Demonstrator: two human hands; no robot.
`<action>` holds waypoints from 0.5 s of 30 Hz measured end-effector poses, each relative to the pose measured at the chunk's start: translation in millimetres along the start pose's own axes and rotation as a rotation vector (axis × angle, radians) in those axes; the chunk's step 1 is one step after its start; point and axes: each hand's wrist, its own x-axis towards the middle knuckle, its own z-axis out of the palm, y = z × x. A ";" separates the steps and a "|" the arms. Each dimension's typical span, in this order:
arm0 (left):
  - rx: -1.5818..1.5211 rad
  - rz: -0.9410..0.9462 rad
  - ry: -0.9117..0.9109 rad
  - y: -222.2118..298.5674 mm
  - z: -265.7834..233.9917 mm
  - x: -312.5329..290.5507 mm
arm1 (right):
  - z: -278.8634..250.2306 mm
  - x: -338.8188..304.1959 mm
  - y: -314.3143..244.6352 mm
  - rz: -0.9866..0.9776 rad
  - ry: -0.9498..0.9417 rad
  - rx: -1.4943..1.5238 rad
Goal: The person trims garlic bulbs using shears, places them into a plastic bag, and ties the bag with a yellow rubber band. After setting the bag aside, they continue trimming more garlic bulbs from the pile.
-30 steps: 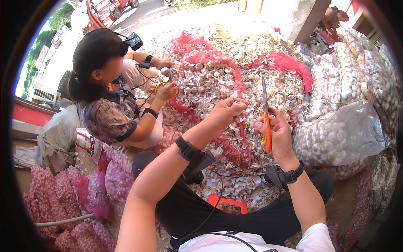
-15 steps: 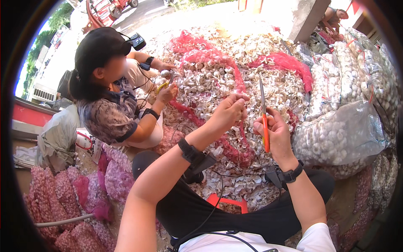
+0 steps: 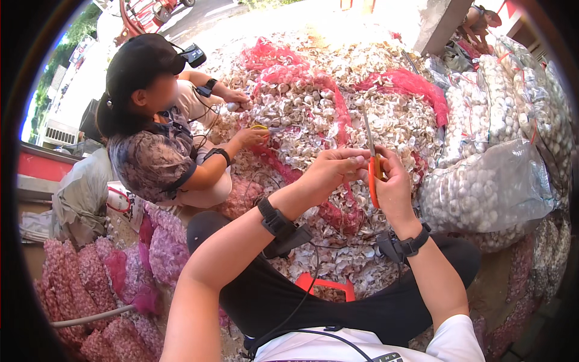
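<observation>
My right hand (image 3: 392, 186) is closed round a pair of scissors (image 3: 371, 175) with orange handles, the long blades pointing up and away from me. Close against it, my left hand (image 3: 332, 172) has its fingers pinched together, their tips by the scissors' handles. Whatever lies between those fingers, if anything, is hidden. Both hands hover over a wide heap of garlic bulbs and loose peelings (image 3: 386, 130). Strips of red mesh netting (image 3: 344, 114) run through the heap beyond my hands.
At the left a co-worker (image 3: 163, 120) sits by the heap, holding yellow-handled scissors (image 3: 260, 127). Clear bags of garlic (image 3: 461, 199) stand at the right, pink mesh sacks (image 3: 72, 283) at the lower left. A red stool (image 3: 325, 283) is between my legs. Another person (image 3: 476, 27) bends at the far right.
My hands have come together, the right moving left with the scissors and the left slightly lower. The co-worker's scissors hand has moved away from their other hand.
</observation>
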 end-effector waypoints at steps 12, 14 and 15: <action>0.086 -0.020 -0.054 19.0 5.3 -3.3 | -3.6 5.6 -9.8 0.148 -0.019 0.439; 0.171 0.022 -0.050 22.4 2.1 -3.2 | -6.7 6.3 -16.0 0.174 -0.027 0.509; 0.167 0.020 -0.053 25.2 2.0 -2.9 | -8.5 6.0 -20.3 0.175 -0.024 0.506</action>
